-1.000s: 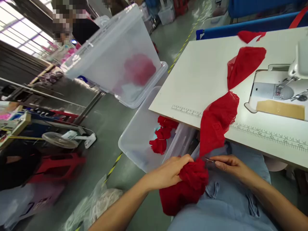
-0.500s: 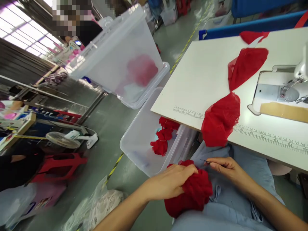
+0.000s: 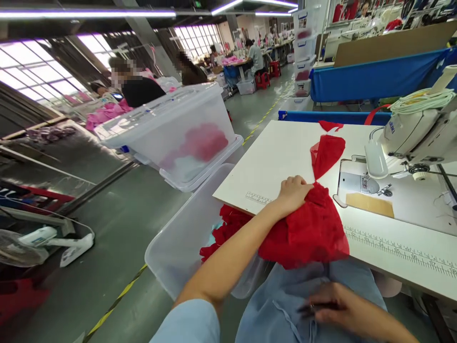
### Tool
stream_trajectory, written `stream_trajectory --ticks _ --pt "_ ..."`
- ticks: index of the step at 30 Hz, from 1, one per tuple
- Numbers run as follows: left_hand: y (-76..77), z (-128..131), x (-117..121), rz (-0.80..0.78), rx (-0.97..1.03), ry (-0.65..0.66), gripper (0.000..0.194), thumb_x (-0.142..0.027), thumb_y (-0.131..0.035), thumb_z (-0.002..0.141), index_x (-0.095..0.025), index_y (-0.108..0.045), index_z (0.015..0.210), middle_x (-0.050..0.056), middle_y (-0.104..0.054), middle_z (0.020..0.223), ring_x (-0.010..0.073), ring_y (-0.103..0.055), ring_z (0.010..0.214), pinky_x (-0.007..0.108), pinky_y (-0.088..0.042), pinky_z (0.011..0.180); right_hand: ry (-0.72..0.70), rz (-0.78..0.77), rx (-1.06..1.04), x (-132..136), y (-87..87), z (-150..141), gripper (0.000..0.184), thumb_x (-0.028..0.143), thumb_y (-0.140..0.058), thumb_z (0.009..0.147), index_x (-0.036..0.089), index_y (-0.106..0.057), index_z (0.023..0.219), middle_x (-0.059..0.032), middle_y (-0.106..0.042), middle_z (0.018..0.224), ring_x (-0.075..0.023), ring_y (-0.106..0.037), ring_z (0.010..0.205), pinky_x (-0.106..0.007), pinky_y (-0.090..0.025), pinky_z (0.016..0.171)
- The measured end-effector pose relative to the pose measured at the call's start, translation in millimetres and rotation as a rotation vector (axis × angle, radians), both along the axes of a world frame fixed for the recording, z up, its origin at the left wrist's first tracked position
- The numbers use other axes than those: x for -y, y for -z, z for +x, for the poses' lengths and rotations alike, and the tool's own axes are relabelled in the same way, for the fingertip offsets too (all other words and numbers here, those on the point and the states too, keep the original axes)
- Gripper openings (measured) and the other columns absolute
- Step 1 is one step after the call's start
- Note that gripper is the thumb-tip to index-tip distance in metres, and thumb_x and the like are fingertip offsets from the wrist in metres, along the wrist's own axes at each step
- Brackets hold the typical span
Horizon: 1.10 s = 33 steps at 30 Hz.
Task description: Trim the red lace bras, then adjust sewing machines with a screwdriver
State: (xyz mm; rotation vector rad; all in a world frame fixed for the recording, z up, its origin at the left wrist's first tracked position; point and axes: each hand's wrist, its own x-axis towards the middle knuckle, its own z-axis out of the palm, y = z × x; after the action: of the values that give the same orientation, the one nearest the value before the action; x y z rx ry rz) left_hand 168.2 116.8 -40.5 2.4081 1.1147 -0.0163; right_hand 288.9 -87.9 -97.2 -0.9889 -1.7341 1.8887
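Observation:
My left hand is closed on the upper part of a bunched red fabric piece, which hangs over the front edge of the white sewing table. Another red piece lies flat just beyond it, meeting it at a narrow point. Above my lap, my right hand is closed around small dark thread snips, blurred by motion. Right of the fabric stands the sewing machine.
Below the table's left corner is an open clear bin with more red fabric inside. Behind it a lidded clear box stands tilted in view. A fan is on the floor at left. Several people work farther back.
My view has lifted. The left hand has carried the red bundle from beside my lap up to the table edge. My right hand, still with the snips, now sits lower in view.

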Motion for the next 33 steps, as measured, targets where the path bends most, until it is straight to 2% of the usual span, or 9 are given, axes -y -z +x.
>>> stream_trajectory --ticks 2,4,7,10,14,24,28,30,33 --pt "-1.9 -20.6 24.3 -0.014 0.013 0.093 0.04 -0.001 -0.043 0.075 -0.02 -0.056 0.108 0.008 -0.054 0.108 0.0266 -0.05 0.105 0.041 -0.041 0.094 -0.149 -0.063 -0.153 -2.6 -14.3 15.7 0.059 0.069 -0.056 0.085 0.018 -0.078 0.104 -0.0087 -0.069 0.081 -0.0208 -0.061 0.074 -0.029 -0.046 0.068" --pt "-10.4 -50.3 54.7 -0.126 0.07 0.181 0.041 0.001 -0.042 0.071 -0.02 -0.052 0.105 0.006 -0.053 0.105 0.0207 -0.051 0.093 0.033 -0.044 0.083 -0.164 -0.097 -0.277 -4.5 -19.4 27.2 0.067 0.076 -0.056 0.08 0.016 -0.079 0.099 -0.007 -0.062 0.07 -0.0155 -0.052 0.06 -0.026 -0.041 0.058" --pt "-18.2 -95.8 97.8 -0.392 0.146 0.177 0.037 0.001 -0.043 0.065 -0.022 -0.049 0.092 0.002 -0.049 0.102 0.0147 -0.05 0.083 0.026 -0.043 0.073 0.175 -0.155 -0.372 -5.3 -7.5 26.4 0.059 0.074 -0.061 0.078 0.02 -0.08 0.093 -0.0057 -0.064 0.069 -0.0135 -0.051 0.056 -0.024 -0.042 0.055" --pt "-12.1 -128.4 130.0 -0.516 0.172 0.065 0.039 0.003 -0.042 0.064 -0.022 -0.051 0.092 0.003 -0.047 0.109 0.0153 -0.051 0.095 0.026 -0.043 0.082 0.5 -0.323 -0.21 -5.8 12.8 6.0 0.046 0.063 -0.072 0.075 0.026 -0.078 0.101 -0.0095 -0.075 0.098 -0.0247 -0.067 0.087 -0.035 -0.053 0.081" --pt "-0.4 -146.7 155.4 -0.616 0.225 -0.021 0.041 0.003 -0.043 0.067 -0.023 -0.054 0.096 0.004 -0.044 0.124 0.0179 -0.049 0.114 0.029 -0.041 0.097 0.463 -0.427 -0.116 -10.0 28.9 -20.5 0.052 0.065 -0.073 0.072 0.025 -0.077 0.105 -0.0101 -0.074 0.11 -0.0338 -0.063 0.111 -0.049 -0.044 0.104" --pt "1.5 -145.9 163.3 -0.677 0.127 0.032 0.039 0.001 -0.044 0.063 -0.022 -0.052 0.094 0.003 -0.051 0.104 0.0169 -0.054 0.094 0.026 -0.043 0.08 0.363 -0.412 -0.155 -24.6 22.2 -39.3 0.054 0.067 -0.073 0.072 0.023 -0.077 0.104 -0.0107 -0.075 0.105 -0.0338 -0.064 0.11 -0.051 -0.046 0.102" --pt "7.1 -145.9 165.6 -0.667 0.144 0.042 0.036 0.0 -0.045 0.065 -0.022 -0.051 0.093 0.002 -0.054 0.102 0.0168 -0.055 0.093 0.026 -0.042 0.079 0.429 -0.388 -0.154 -26.1 25.2 -41.2 0.051 0.066 -0.074 0.071 0.025 -0.078 0.101 -0.0096 -0.076 0.102 -0.033 -0.066 0.105 -0.05 -0.048 0.099" --pt "-1.2 -144.8 161.8 -0.689 0.175 0.093 0.031 -0.001 -0.046 0.068 -0.022 -0.05 0.09 0.002 -0.058 0.1 0.0169 -0.056 0.091 0.025 -0.043 0.079 0.486 -0.364 -0.144 -23.9 30.7 -38.6 0.049 0.065 -0.074 0.072 0.025 -0.078 0.1 -0.0091 -0.076 0.103 -0.0321 -0.067 0.103 -0.049 -0.049 0.098" --pt "-36.9 -134.2 136.5 -0.667 0.26 0.165 0.02 -0.006 -0.049 0.077 -0.021 -0.052 0.09 0.001 -0.062 0.094 0.0165 -0.058 0.086 0.025 -0.044 0.077 0.458 -0.307 -0.143 -18.0 41.0 -33.5 0.046 0.065 -0.071 0.074 0.025 -0.08 0.096 -0.0085 -0.076 0.098 -0.0314 -0.069 0.096 -0.048 -0.052 0.093"
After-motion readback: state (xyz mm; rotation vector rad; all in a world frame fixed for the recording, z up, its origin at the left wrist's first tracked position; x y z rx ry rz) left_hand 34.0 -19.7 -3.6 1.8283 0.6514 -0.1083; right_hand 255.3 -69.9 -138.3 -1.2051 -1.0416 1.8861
